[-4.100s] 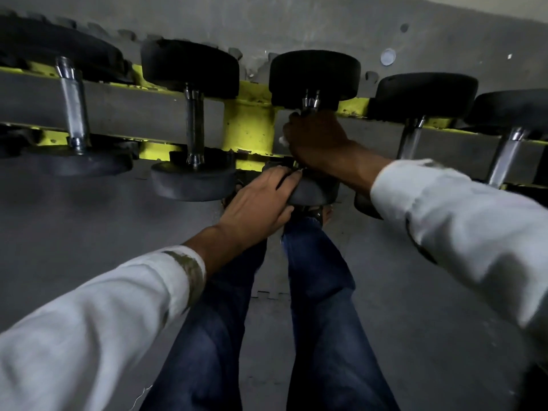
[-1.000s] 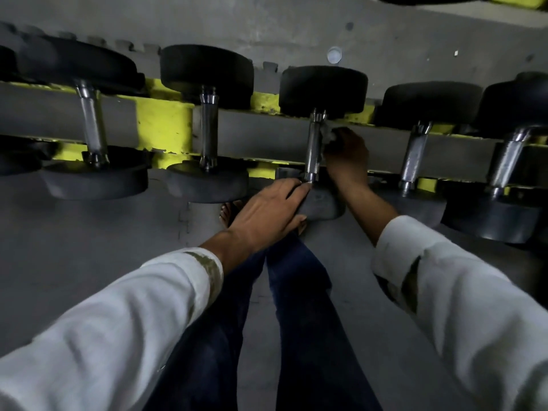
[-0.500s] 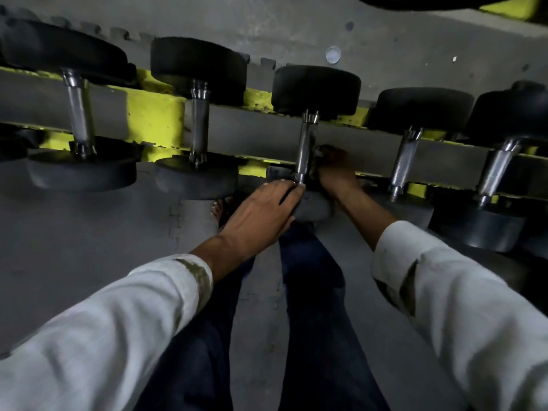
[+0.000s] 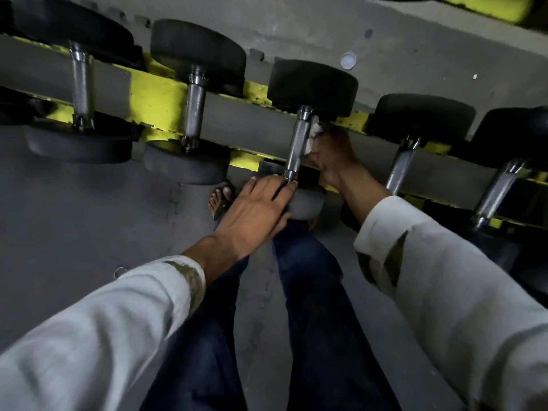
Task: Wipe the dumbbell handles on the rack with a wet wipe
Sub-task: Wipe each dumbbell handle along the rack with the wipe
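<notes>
Several black dumbbells with knurled chrome handles lie across a grey and yellow rack (image 4: pixel 154 96). The middle dumbbell's handle (image 4: pixel 298 140) runs from its far head (image 4: pixel 311 84) to its near head (image 4: pixel 305 201). My right hand (image 4: pixel 332 152) holds a white wet wipe (image 4: pixel 313 136) against the right side of that handle, in its upper half. My left hand (image 4: pixel 255 209) rests flat on the near head, fingers straight, fingertips by the handle's lower collar.
Neighbouring dumbbell handles stand to the left (image 4: pixel 194 105) and to the right (image 4: pixel 401 167) of the middle one. Below the rack are grey floor mats (image 4: pixel 89 218), my jeans-clad legs (image 4: pixel 314 292) and a sandalled foot (image 4: pixel 221 200). A second yellow rack edge (image 4: pixel 486 7) shows top right.
My right hand with the wipe has moved back up the middle handle from its lower end to the upper half. The left hand has stayed on the near head.
</notes>
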### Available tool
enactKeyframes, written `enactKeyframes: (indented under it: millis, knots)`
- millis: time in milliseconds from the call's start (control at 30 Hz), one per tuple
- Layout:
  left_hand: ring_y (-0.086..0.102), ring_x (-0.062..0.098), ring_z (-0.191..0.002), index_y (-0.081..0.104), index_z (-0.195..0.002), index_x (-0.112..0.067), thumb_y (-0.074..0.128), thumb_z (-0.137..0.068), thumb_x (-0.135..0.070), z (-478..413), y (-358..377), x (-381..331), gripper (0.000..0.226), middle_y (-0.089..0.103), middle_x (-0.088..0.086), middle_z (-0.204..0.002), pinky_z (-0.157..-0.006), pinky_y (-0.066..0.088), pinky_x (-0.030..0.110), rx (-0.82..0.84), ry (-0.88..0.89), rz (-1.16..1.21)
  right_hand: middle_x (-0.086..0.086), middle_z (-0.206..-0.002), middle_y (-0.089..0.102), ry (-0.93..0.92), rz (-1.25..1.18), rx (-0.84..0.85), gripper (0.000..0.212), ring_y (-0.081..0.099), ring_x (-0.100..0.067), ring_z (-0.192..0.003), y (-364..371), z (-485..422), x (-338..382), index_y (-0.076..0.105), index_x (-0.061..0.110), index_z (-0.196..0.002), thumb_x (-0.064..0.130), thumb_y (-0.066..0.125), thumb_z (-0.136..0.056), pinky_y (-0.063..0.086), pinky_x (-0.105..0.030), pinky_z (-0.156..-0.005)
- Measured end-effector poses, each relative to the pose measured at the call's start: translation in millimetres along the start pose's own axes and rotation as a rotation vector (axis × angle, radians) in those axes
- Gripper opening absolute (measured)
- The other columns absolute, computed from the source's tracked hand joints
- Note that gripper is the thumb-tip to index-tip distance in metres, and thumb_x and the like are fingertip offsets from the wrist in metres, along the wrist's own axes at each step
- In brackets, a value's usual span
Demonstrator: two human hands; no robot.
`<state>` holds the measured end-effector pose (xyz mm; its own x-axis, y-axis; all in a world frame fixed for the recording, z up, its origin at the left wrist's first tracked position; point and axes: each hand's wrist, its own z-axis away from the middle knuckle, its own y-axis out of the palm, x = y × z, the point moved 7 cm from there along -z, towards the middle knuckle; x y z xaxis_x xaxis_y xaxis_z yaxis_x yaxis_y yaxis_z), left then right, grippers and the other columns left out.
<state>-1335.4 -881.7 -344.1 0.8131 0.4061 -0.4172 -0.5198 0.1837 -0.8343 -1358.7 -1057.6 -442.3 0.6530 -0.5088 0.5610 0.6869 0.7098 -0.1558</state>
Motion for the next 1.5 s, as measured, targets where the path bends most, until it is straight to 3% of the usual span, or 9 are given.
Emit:
enactKeyframes:
  millis: [167, 333, 500, 667, 833, 1000, 1200, 1367, 1500]
  knots:
    - [0.048, 0.037, -0.134, 0.048, -0.149, -0.008, 0.064, -0.094, -0.031, 1, 1, -3, 0.062, 0.051, 0.017, -0.141, -0.115, 0.038, 0.054, 0.001, -0.036, 0.008, -0.003, -0.075, 0.07, 0.011, 0.03, 0.098, 0.03, 0.064, -0.018, -0.068, 3, 25, -31, 0.072, 0.014, -0.083, -0.007, 0.052, -0.089, 0.056, -0.035, -0.066]
    - [0.047, 0.036, -0.134, 0.047, -0.149, -0.007, 0.059, -0.095, -0.032, 0, 3, -3, 0.06, 0.051, 0.017, -0.141, -0.116, 0.036, 0.055, -0.007, -0.048, 0.014, -0.002, -0.055, 0.056, -0.086, -0.106, -0.069, 0.04, 0.05, -0.012, -0.051, -3, 1, 10, 0.055, 0.016, -0.061, -0.006, 0.05, -0.094, 0.039, -0.024, -0.053]
    - [0.045, 0.036, -0.136, 0.047, -0.149, -0.007, 0.058, -0.096, -0.032, 2, 2, -5, 0.059, 0.05, 0.017, -0.142, -0.115, 0.037, 0.054, -0.005, -0.034, 0.03, -0.003, -0.065, 0.065, -0.024, 0.124, 0.042, 0.032, 0.061, -0.018, -0.064, 1, 23, -34, 0.065, 0.016, -0.063, 0.001, 0.055, -0.09, 0.05, -0.034, -0.065]
    - [0.046, 0.035, -0.135, 0.047, -0.15, -0.009, 0.054, -0.097, -0.035, 1, 3, -2, 0.059, 0.051, 0.016, -0.141, -0.114, 0.038, 0.053, -0.021, -0.014, 0.026, 0.005, -0.075, 0.075, -0.163, 0.15, -0.223, 0.012, 0.073, -0.015, -0.073, -12, 8, 3, 0.074, 0.032, -0.075, 0.023, 0.067, -0.079, 0.062, -0.041, -0.073]
    - [0.043, 0.035, -0.138, 0.042, -0.153, -0.013, 0.06, -0.097, -0.033, 2, 7, 5, 0.063, 0.047, 0.015, -0.145, -0.115, 0.037, 0.051, 0.007, 0.001, 0.055, -0.012, -0.097, 0.071, -0.609, 0.759, -0.25, 0.018, 0.066, -0.032, -0.089, 4, 65, 24, 0.066, 0.011, -0.102, 0.021, 0.054, -0.094, 0.04, -0.033, -0.069]
    - [0.04, 0.035, -0.14, 0.034, -0.158, -0.014, 0.06, -0.097, -0.032, 3, 11, 10, 0.069, 0.043, 0.015, -0.149, -0.116, 0.036, 0.051, 0.038, 0.05, 0.047, -0.007, -0.121, 0.062, -0.982, 1.349, -0.244, 0.035, 0.061, -0.032, -0.105, 24, 58, 51, 0.066, 0.016, -0.112, 0.043, 0.045, -0.102, 0.053, -0.038, -0.075]
    - [0.038, 0.037, -0.143, 0.036, -0.157, -0.013, 0.063, -0.095, -0.032, 8, 8, 11, 0.07, 0.04, 0.019, -0.152, -0.12, 0.033, 0.051, 0.048, 0.083, 0.045, -0.016, -0.107, 0.069, -0.83, 1.896, 0.37, 0.018, 0.067, -0.038, -0.096, 71, 69, 36, 0.067, 0.011, -0.101, 0.022, 0.053, -0.096, 0.048, -0.037, -0.072]
    - [0.041, 0.038, -0.139, 0.035, -0.158, -0.012, 0.065, -0.094, -0.029, 10, 3, 10, 0.073, 0.042, 0.021, -0.151, -0.118, 0.036, 0.049, 0.029, 0.103, 0.055, -0.012, -0.121, 0.068, -0.448, 1.966, 0.597, 0.024, 0.067, -0.033, -0.103, 100, 52, 44, 0.07, 0.012, -0.115, 0.021, 0.061, -0.095, 0.044, -0.034, -0.068]
    - [0.037, 0.038, -0.143, 0.034, -0.158, -0.012, 0.065, -0.094, -0.028, 11, 4, 12, 0.074, 0.04, 0.021, -0.153, -0.12, 0.034, 0.049, 0.04, 0.098, 0.069, -0.012, -0.107, 0.071, -0.655, 1.879, 0.621, 0.018, 0.066, -0.034, -0.1, 99, 61, 41, 0.072, 0.017, -0.103, 0.021, 0.061, -0.09, 0.043, -0.033, -0.067]
